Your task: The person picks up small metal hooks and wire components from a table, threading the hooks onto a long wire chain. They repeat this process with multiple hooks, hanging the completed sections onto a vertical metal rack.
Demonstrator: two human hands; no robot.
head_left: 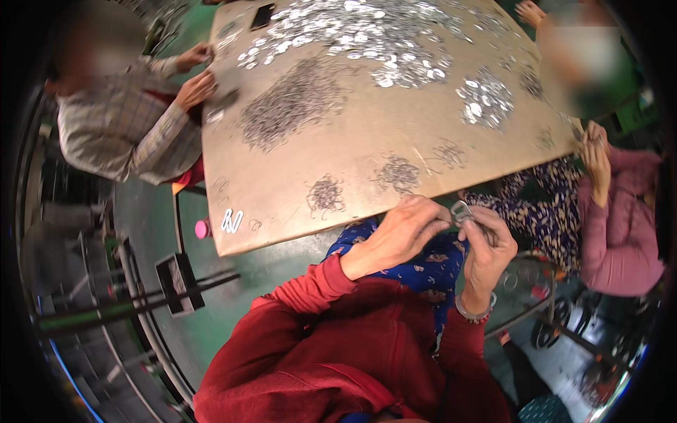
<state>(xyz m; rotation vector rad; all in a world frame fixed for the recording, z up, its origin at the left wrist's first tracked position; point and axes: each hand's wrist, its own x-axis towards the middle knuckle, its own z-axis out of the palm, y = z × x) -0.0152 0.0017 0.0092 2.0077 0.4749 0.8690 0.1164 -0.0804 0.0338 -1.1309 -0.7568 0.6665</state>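
My left hand (pixel 405 234) and my right hand (pixel 488 247) meet just off the near edge of the table. A small, shiny, oval metal piece (pixel 460 211) is pinched by my right thumb and fingers. My left thumb and fingers are pressed together against its left side; whatever they grip is hidden. Closest to my hands on the tabletop lies a small heap of thin bent wire pieces (pixel 397 173). Left of that sits a similar wire heap (pixel 326 195). A metal bangle circles my right wrist.
Shiny flat metal pieces (pixel 352 28) spread over the far table (pixel 275 204). A large wire pile (pixel 293 102) lies mid-left, a smaller shiny pile (pixel 485 99) right. White looped pieces (pixel 231 221) rest at the near-left corner. People work at the left and right edges.
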